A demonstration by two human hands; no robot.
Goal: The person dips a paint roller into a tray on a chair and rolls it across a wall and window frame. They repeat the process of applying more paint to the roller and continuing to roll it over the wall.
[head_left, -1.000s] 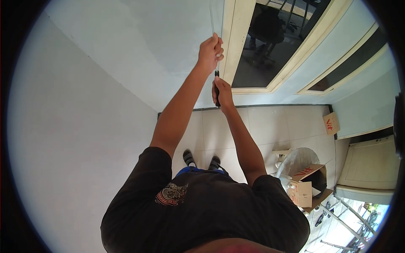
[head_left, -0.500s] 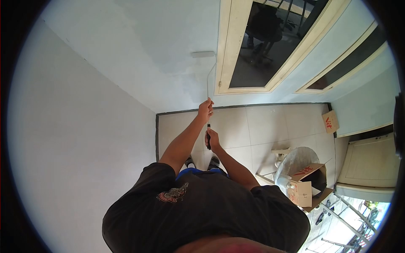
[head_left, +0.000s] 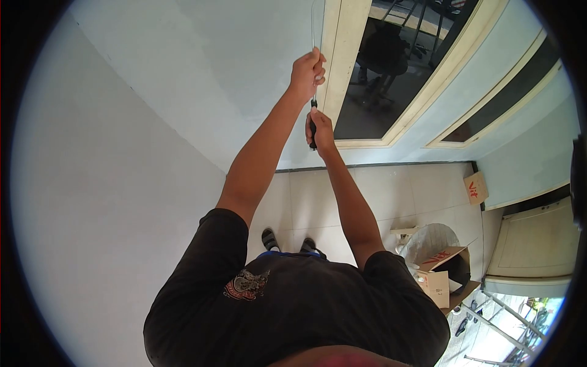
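A paint roller with a thin metal rod [head_left: 313, 29] and a black handle [head_left: 313, 139] is held up along the wall [head_left: 257, 55], beside the cream window frame [head_left: 347, 55]. My left hand [head_left: 307, 76] is closed around the rod, above the handle. Lower down, my right hand [head_left: 321, 129] wraps the black grip. Both arms reach far forward. The roller's head lies beyond the top edge of the view. Darker, damp-looking patches show on the pale wall left of the rod.
A round table [head_left: 431, 238] stands at the lower right, with an open cardboard box [head_left: 435, 287] by it. Flattened cardboard [head_left: 476, 188] leans near the far corner. Metal ladder-like rails [head_left: 504, 327] stand at bottom right. A second window [head_left: 483, 116] is further right.
Both hands have pushed the roller upward along the wall, and its head has left the top of the view. My arms are more stretched out; the grip of each hand is unchanged.
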